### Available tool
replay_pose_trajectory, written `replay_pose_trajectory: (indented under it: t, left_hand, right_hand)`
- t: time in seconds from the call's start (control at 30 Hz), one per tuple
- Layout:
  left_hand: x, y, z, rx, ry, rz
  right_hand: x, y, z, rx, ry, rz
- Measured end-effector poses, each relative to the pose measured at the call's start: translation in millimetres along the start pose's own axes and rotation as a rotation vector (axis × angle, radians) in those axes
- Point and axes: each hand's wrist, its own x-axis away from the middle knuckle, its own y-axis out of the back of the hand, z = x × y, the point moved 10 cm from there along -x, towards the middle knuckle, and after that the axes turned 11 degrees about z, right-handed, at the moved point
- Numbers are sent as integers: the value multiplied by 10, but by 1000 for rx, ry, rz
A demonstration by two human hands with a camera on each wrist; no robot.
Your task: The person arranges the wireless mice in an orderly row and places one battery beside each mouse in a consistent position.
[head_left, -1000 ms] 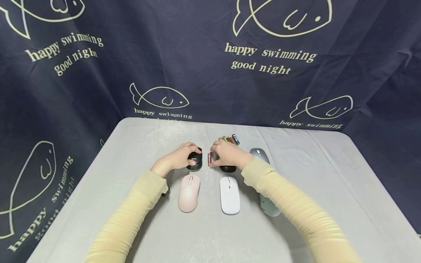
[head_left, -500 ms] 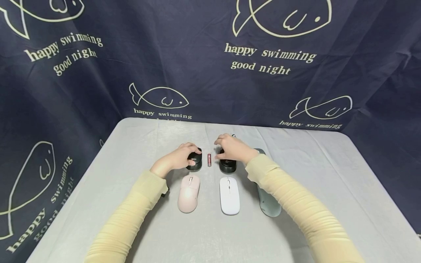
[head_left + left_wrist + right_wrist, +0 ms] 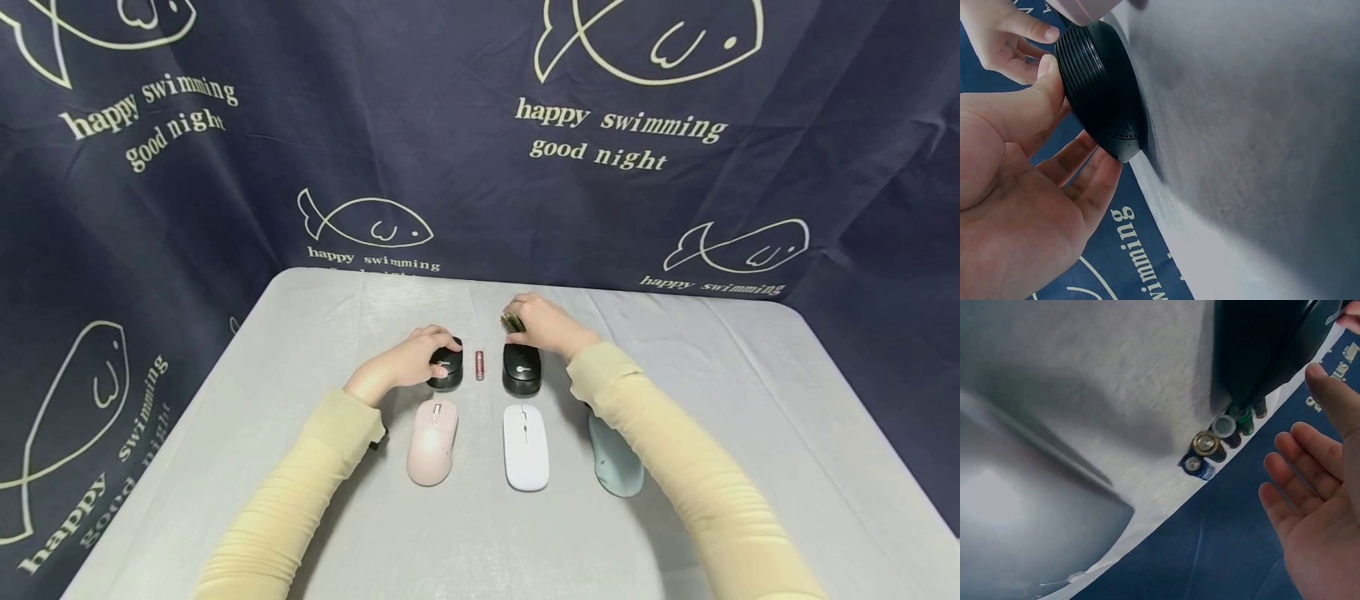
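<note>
My left hand [image 3: 411,357] grips a black computer mouse [image 3: 448,367], thumb on one side and fingers on the other. In the left wrist view the mouse's ridged side [image 3: 1094,81] shows between the thumb and fingers. A red battery [image 3: 479,365] lies just right of that mouse. Beyond it sits a second black mouse [image 3: 522,368]. Behind this one, my right hand [image 3: 551,323] is over a row of batteries [image 3: 513,322], partly covering them. In the right wrist view its fingers are loosely bent and hold nothing, beside the batteries [image 3: 1207,444] standing in a row.
Nearer the front lie a pink mouse [image 3: 432,442] and a white mouse [image 3: 525,447]. A grey-green mouse [image 3: 617,457] is partly hidden under the right sleeve [image 3: 675,450]. A grey cloth covers the table [image 3: 480,542]; a dark blue printed curtain [image 3: 480,150] stands behind it.
My right hand has let go of the red battery and moved back and right, past the second black mouse, to the battery row. My left hand stays on its mouse.
</note>
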Motion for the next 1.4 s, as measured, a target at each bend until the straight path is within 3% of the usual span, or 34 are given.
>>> replay_pose_trajectory:
  t: [0.4, 0.77, 1.4]
  left_hand:
    - [-5, 11, 5, 7, -1, -5]
    - [0, 18, 10, 3, -2, -11]
    - [-2, 11, 1, 11, 0, 6]
  right_hand:
    - [-40, -36, -217, 27, -54, 40]
    - [-110, -91, -138, 89, 5, 72]
    - [-206, -214, -140, 113, -2, 148]
